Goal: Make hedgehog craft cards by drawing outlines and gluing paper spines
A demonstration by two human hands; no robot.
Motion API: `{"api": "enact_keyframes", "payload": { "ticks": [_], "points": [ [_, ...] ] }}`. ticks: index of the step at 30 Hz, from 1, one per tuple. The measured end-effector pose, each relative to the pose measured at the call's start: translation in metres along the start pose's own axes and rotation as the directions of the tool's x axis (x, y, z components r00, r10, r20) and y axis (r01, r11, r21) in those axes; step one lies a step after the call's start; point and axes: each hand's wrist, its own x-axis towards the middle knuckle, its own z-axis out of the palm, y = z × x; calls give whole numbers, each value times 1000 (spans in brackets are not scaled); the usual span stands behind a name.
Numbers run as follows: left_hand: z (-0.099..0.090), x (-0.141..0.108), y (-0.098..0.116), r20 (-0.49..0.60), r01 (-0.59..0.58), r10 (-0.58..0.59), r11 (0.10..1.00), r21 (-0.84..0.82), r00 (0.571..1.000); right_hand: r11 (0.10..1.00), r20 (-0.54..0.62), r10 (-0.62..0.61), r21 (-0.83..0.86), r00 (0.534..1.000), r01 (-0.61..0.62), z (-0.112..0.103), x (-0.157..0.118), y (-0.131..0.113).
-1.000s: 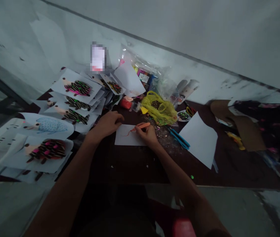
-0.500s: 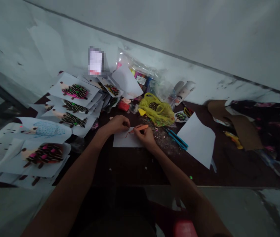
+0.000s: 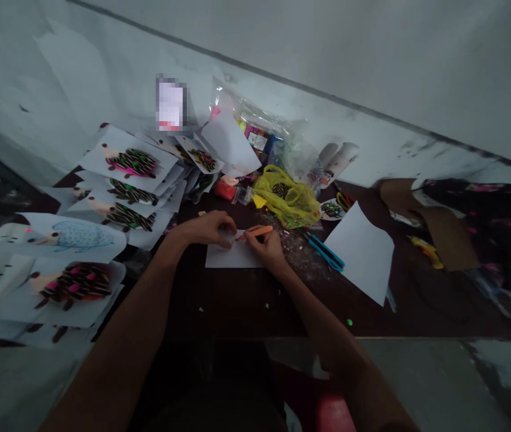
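Observation:
A small white sheet of paper [image 3: 230, 257] lies on the dark table in front of me. My right hand [image 3: 266, 245] is closed around an orange pen [image 3: 262, 230], its tip at the upper part of the sheet. Over the sheet's upper left corner rests my left hand [image 3: 214, 228], fingers curved and apart, with nothing visible between them. What marks the sheet bears under my hands is too dim to make out. A yellow plastic bag [image 3: 289, 201] with dark bits inside sits just beyond my right hand.
Stacked sheets with hedgehog pictures [image 3: 131, 162] cover the left side. Blue scissors [image 3: 325, 252] lie beside a larger white sheet [image 3: 363, 252] on the right. Behind are a clear plastic bag [image 3: 291, 153] and a red lump [image 3: 226, 188]. Brown cardboard [image 3: 448, 240] lies far right.
My left hand's fingers have spread and moved slightly down over the sheet's corner. My right hand keeps the orange pen at nearly the same spot. The view has shifted slightly.

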Motion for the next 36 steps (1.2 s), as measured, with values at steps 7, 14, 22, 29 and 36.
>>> {"api": "enact_keyframes", "payload": {
  "ticks": [7,14,22,29,36],
  "points": [
    [-1,-6,6,83,-12,0,990,142,997,1000,-7,-6,-13,1000,6,-2,-1,0],
    [-1,-5,3,90,-20,7,990,141,996,999,-20,7,-44,1000,-8,-3,0,0],
    [0,-5,2,90,-26,14,990,138,996,996,-21,23,-81,1000,-25,-4,-1,-4],
    [-1,-5,4,97,-10,-6,987,163,995,998,-15,26,-65,1000,-26,-6,-2,-6],
    [1,-5,3,72,11,-21,990,143,997,996,-47,64,-57,997,-67,-8,-3,2]
  ]
}}
